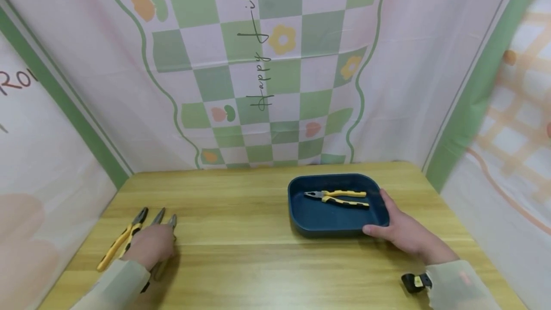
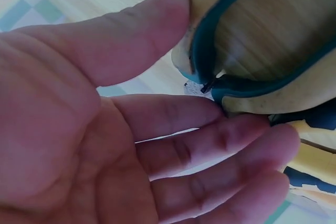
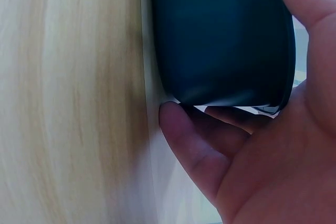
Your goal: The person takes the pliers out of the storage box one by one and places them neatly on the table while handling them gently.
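At the left of the head view, my left hand (image 1: 152, 243) is over a row of pliers. In the left wrist view its thumb and fingertips pinch the rightmost pliers (image 2: 283, 90), with beige and dark green handles, near the joint. Beside them lie a middle pair of pliers (image 1: 159, 216), mostly hidden by the hand, and yellow-and-black pliers (image 1: 118, 248) at the outer left. My right hand (image 1: 404, 233) grips the right near corner of a dark blue tray (image 1: 318, 231), thumb on the near side and fingers along the right side. Yellow-and-black combination pliers (image 1: 340, 198) lie inside the tray.
The wooden table (image 1: 241, 252) runs back to a hanging checked cloth (image 1: 275, 80), with cloth walls at both sides. A small black strap piece (image 1: 415, 282) sits by the right sleeve.
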`<state>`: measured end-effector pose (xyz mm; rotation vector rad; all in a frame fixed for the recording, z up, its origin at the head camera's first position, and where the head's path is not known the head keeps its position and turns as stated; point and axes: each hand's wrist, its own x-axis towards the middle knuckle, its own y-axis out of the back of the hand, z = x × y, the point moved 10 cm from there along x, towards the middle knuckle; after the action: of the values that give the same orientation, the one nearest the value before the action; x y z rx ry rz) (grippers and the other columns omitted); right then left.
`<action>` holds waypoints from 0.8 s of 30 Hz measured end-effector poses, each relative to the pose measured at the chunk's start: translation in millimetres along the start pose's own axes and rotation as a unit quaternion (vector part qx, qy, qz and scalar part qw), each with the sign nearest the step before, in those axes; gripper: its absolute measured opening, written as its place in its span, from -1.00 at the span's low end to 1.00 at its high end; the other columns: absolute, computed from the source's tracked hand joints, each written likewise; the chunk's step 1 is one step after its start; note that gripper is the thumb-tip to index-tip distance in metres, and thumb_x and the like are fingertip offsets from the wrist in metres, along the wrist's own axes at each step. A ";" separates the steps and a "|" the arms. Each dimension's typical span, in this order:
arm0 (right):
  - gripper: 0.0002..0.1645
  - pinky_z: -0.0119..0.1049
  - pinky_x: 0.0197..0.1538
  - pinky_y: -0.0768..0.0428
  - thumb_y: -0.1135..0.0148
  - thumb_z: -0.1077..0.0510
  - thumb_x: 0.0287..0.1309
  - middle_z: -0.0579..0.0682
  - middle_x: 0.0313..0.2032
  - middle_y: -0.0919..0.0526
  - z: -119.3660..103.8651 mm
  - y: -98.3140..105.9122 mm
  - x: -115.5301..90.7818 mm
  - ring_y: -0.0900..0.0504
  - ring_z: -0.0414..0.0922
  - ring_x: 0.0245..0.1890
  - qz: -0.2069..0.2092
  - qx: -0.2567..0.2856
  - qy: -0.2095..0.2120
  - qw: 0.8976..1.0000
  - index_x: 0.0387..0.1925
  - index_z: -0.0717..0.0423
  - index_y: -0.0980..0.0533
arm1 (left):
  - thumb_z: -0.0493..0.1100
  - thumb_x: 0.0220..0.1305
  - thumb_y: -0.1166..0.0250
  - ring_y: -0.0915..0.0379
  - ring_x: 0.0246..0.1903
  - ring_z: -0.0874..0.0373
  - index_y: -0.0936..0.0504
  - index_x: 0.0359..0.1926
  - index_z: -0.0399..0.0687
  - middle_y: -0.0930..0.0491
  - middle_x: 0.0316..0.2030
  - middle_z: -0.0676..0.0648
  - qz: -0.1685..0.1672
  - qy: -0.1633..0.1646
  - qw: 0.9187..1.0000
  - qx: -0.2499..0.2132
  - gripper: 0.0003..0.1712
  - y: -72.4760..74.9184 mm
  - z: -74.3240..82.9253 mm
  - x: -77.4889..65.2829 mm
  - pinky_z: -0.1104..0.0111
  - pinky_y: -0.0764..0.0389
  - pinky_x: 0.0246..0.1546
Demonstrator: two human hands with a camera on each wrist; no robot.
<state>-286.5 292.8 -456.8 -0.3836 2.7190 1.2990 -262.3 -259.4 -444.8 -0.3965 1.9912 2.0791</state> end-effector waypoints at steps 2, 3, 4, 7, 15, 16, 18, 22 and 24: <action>0.39 0.31 0.05 -0.23 -0.17 -0.43 -0.01 0.53 0.29 0.04 -0.1 -0.1 -0.3 -0.18 0.43 0.17 0.001 0.000 0.001 1.000 0.37 -0.09 0.61 | -0.26 -0.03 -0.35 -0.35 -0.58 0.04 -0.46 -0.59 -0.09 -0.45 -0.56 -0.09 0.002 0.000 1.000 0.002 -0.80 0.5 -0.1 0.3 0.22 -0.39 -0.64; 0.39 0.31 0.05 -0.22 -0.17 -0.42 -0.01 0.53 0.29 0.04 -0.1 -0.1 -0.4 -0.18 0.44 0.17 0.001 0.000 0.001 1.000 0.37 -0.09 0.61 | -0.26 -0.03 -0.36 -0.35 -0.58 0.04 -0.46 -0.58 -0.10 -0.45 -0.55 -0.09 0.002 0.000 1.000 0.002 -0.80 0.3 -0.1 0.6 0.22 -0.39 -0.65; 0.39 0.31 0.05 -0.22 -0.17 -0.42 -0.01 0.53 0.29 0.05 -0.1 -0.1 -0.6 -0.17 0.44 0.17 0.001 0.000 0.001 1.000 0.37 -0.09 0.61 | -0.26 -0.03 -0.37 -0.35 -0.58 0.03 -0.46 -0.58 -0.10 -0.46 -0.55 -0.10 0.001 0.000 1.000 0.002 -0.79 0.1 0.0 1.0 0.22 -0.39 -0.64; 0.38 0.32 0.05 -0.22 -0.17 -0.42 -0.01 0.53 0.29 0.06 -0.3 0.0 -0.8 -0.16 0.44 0.17 0.003 0.000 0.001 1.000 0.37 -0.10 0.61 | -0.25 -0.03 -0.39 -0.35 -0.57 0.03 -0.47 -0.55 -0.12 -0.47 -0.53 -0.10 -0.003 0.001 1.000 0.000 -0.79 -1.2 -0.3 2.1 0.22 -0.40 -0.64; 0.38 0.31 0.04 -0.24 -0.18 -0.41 0.00 0.53 0.28 0.03 -1.2 -0.1 -0.9 -0.19 0.43 0.16 0.002 0.000 0.002 1.000 0.37 -0.11 0.61 | -0.23 -0.08 -0.45 -0.40 -0.52 0.02 -0.53 -0.47 -0.16 -0.53 -0.46 -0.13 -0.003 -0.004 1.000 0.002 -0.77 -1.3 -0.4 2.0 0.14 -0.44 -0.57; 0.38 0.31 0.04 -0.24 -0.18 -0.41 0.00 0.53 0.28 0.03 -1.1 -0.2 -0.8 -0.19 0.43 0.16 0.002 0.000 0.002 1.000 0.37 -0.12 0.61 | -0.24 -0.08 -0.45 -0.40 -0.52 0.02 -0.53 -0.47 -0.16 -0.53 -0.46 -0.13 -0.003 -0.004 1.000 0.000 -0.77 -1.0 -0.3 1.7 0.14 -0.44 -0.57; 0.38 0.31 0.04 -0.25 -0.18 -0.41 0.00 0.53 0.28 0.03 -0.9 0.0 -0.4 -0.19 0.44 0.16 0.003 0.000 0.002 1.000 0.37 -0.12 0.61 | -0.24 -0.07 -0.45 -0.39 -0.53 0.03 -0.53 -0.46 -0.17 -0.53 -0.46 -0.12 -0.003 -0.005 1.000 -0.004 -0.77 -0.7 -0.3 1.3 0.17 -0.44 -0.57; 0.38 0.31 0.04 -0.24 -0.18 -0.42 -0.01 0.54 0.28 0.02 -0.9 0.1 -0.3 -0.19 0.44 0.16 0.005 -0.002 0.003 1.000 0.37 -0.11 0.61 | -0.24 -0.05 -0.45 -0.38 -0.56 0.07 -0.54 -0.45 -0.19 -0.52 -0.47 -0.12 -0.006 -0.008 1.000 -0.013 -0.78 -0.6 0.3 1.1 0.21 -0.44 -0.58; 0.38 0.31 0.03 -0.24 -0.18 -0.41 -0.01 0.54 0.27 0.02 -1.9 -0.2 -0.9 -0.19 0.45 0.15 0.005 -0.002 0.004 1.000 0.37 -0.10 0.60 | -0.24 -0.05 -0.45 -0.38 -0.57 0.08 -0.55 -0.44 -0.20 -0.53 -0.47 -0.13 -0.007 -0.011 1.000 -0.018 -0.78 -0.9 0.4 1.0 0.22 -0.45 -0.59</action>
<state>-285.6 291.4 -455.5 -0.3776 2.7282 1.3076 -262.9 -259.0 -446.0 -0.3929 1.9353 2.1049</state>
